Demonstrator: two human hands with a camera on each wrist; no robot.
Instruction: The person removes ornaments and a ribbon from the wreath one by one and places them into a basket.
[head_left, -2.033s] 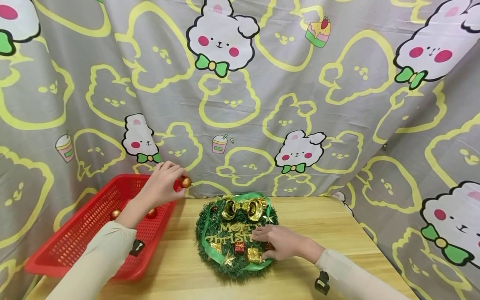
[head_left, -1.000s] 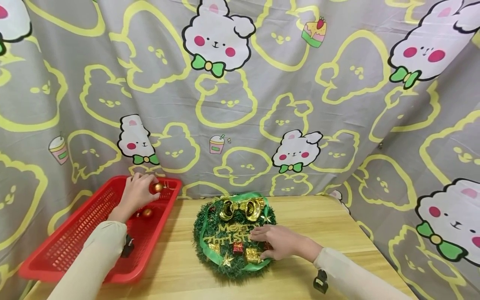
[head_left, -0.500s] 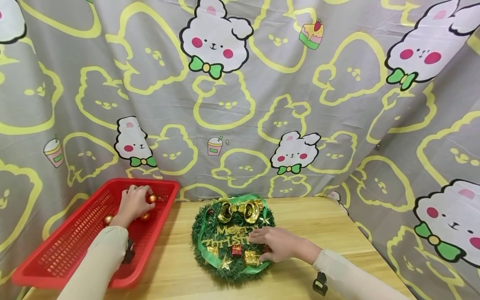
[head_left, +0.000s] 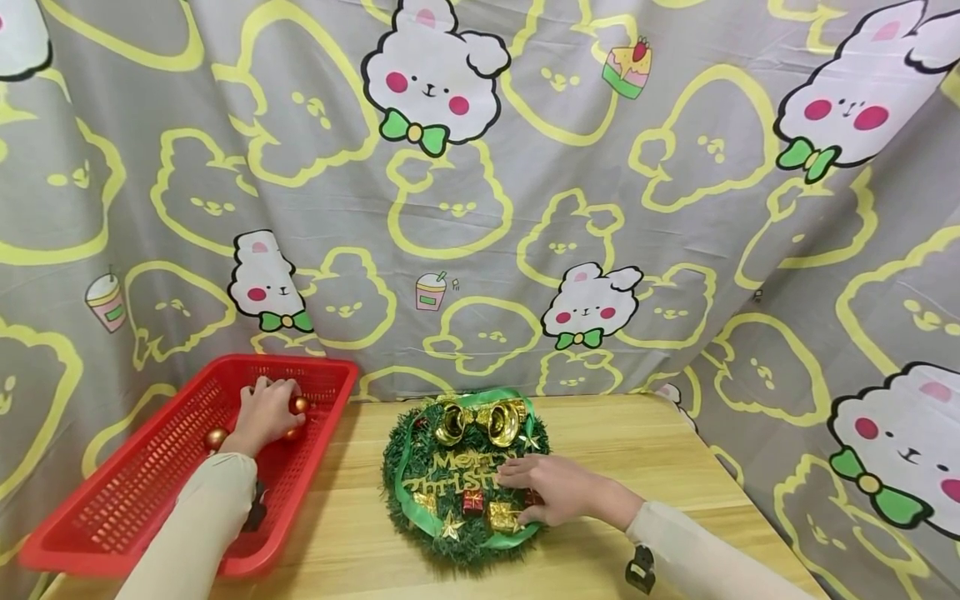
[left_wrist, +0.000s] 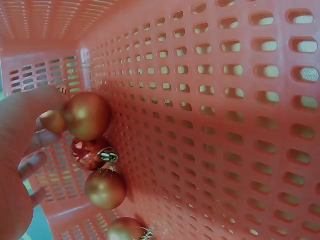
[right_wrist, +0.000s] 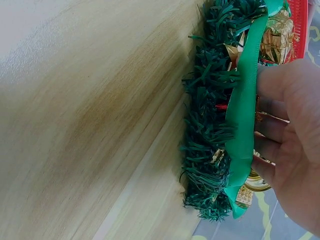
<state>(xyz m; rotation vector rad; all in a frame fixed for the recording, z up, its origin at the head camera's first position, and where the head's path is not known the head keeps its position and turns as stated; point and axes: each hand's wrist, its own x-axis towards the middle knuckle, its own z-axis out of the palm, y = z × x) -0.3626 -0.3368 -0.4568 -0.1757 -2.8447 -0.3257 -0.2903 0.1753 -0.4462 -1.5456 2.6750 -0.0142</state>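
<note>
My left hand (head_left: 264,412) is down inside the red plastic basket (head_left: 300,492), where thumb and fingers pinch a gold Christmas bauble (left_wrist: 89,116). Below that bauble in the left wrist view lie a patterned red bauble (left_wrist: 85,155) and another gold bauble (left_wrist: 106,190) with a metal cap near it. My right hand (head_left: 562,487) rests on the right side of a green Christmas wreath (head_left: 450,546), its fingers extended over the gold lettering. Gold bells (head_left: 504,421), a green ribbon (right_wrist: 245,100), stars and small wrapped gift boxes decorate the wreath.
The basket stands at the left of the wooden table (head_left: 622,433), with the wreath lying flat to its right. A further gold bauble (head_left: 216,438) is in the basket, left of my wrist. A grey patterned curtain (head_left: 480,208) hangs behind the table.
My left hand has moved left and down with the gold bauble, from above the basket's back right corner to inside it. My right hand stays on the wreath.
</note>
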